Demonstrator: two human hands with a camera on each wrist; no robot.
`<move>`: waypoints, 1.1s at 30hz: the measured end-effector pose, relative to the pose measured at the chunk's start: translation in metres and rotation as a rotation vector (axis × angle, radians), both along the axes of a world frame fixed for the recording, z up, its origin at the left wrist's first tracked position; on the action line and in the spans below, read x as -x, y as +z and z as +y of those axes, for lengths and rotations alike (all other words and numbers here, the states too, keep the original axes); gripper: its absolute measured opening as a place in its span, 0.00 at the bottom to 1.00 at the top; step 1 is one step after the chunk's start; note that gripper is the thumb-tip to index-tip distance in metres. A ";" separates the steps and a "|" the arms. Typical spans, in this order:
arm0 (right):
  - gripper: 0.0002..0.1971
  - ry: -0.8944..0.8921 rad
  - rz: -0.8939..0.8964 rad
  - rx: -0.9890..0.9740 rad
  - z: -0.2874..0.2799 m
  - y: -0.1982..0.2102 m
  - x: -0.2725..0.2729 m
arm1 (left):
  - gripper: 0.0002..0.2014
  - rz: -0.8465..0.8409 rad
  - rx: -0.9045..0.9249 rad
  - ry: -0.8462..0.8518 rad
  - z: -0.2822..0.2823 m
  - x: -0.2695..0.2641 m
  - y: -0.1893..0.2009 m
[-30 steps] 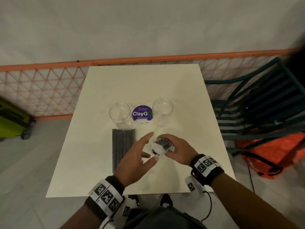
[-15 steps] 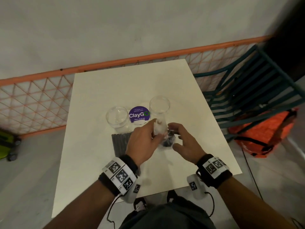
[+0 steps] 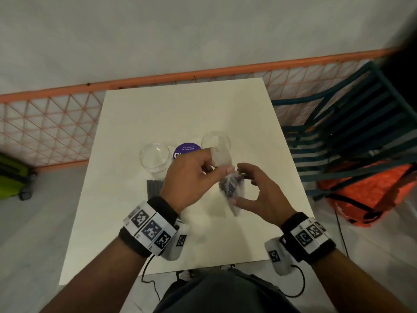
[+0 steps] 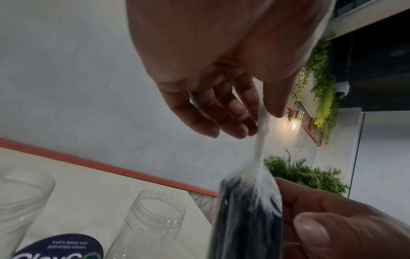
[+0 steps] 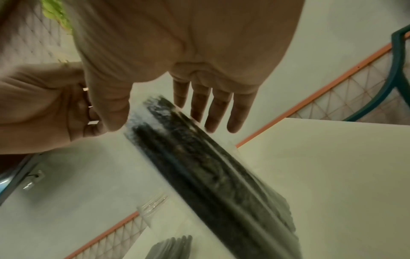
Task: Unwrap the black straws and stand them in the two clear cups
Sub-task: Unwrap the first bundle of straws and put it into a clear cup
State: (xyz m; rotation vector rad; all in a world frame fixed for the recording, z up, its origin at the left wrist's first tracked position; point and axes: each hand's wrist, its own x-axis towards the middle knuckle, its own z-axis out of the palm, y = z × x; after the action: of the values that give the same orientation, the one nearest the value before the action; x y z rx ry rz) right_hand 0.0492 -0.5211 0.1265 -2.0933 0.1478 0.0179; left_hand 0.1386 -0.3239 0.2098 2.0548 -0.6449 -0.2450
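Both hands have lifted the wrapped straw bundle [image 3: 230, 188] above the table [image 3: 185, 114]; left hand [image 3: 189, 177] pinches its wrapper, right hand [image 3: 259, 195] grips it. Two clear cups [image 3: 154, 158] stand empty beside a purple sticker [image 3: 186, 149]; loose straws [image 3: 154, 188] lie below.

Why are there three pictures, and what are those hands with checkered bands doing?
They are a person's two hands, not a machine. The bands carry small cameras. One picture comes from a camera on the head, looking down; the other two come from each wrist, looking along the fingers.

On the white square table stand two empty clear plastic cups, a round purple sticker between them, and a grey-black row of straws lying flat.

The right hand holds a bundle of black straws in clear plastic wrap above the table. The left hand pinches the wrap's twisted white end, likely to open it.
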 end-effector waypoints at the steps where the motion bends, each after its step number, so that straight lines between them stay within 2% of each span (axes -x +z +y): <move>1: 0.46 0.011 -0.007 -0.009 0.001 0.002 0.000 | 0.16 0.012 0.013 -0.006 -0.002 0.001 0.001; 4: 0.51 0.047 -0.012 0.057 0.004 0.008 -0.005 | 0.09 0.028 0.031 -0.019 -0.013 0.004 0.001; 6: 0.51 0.030 -0.022 0.125 0.000 0.008 -0.010 | 0.05 0.015 0.034 -0.028 -0.018 0.004 0.002; 8: 0.45 -0.014 -0.032 0.141 -0.012 0.007 -0.013 | 0.08 -0.011 0.038 -0.019 -0.019 0.003 0.003; 11: 0.35 -0.052 -0.008 0.044 -0.031 0.006 -0.007 | 0.12 -0.019 0.076 -0.013 -0.015 0.001 0.006; 15: 0.31 -0.002 -0.013 0.039 -0.032 0.005 -0.001 | 0.23 -0.029 0.084 -0.036 -0.015 -0.001 0.009; 17: 0.32 0.007 -0.025 0.001 -0.024 0.003 -0.002 | 0.23 -0.038 0.079 -0.052 -0.017 0.000 0.010; 20: 0.33 0.038 -0.050 -0.071 -0.013 0.003 -0.002 | 0.17 -0.041 0.081 -0.049 -0.018 -0.001 0.011; 24: 0.36 0.112 -0.060 -0.142 -0.001 0.001 -0.001 | 0.18 -0.031 0.109 -0.038 -0.016 -0.003 0.009; 29: 0.51 0.090 0.001 -0.058 0.005 0.004 -0.006 | 0.11 -0.005 0.102 -0.057 -0.016 0.000 0.011; 33: 0.49 0.070 0.030 -0.015 0.007 -0.005 -0.013 | 0.11 -0.008 0.120 -0.072 -0.016 -0.001 0.007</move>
State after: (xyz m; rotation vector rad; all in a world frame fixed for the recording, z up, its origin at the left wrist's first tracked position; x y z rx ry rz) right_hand 0.0622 -0.5141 0.1219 -2.0830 0.0916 0.0926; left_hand 0.1395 -0.3404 0.2168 1.9203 -0.7224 -0.2343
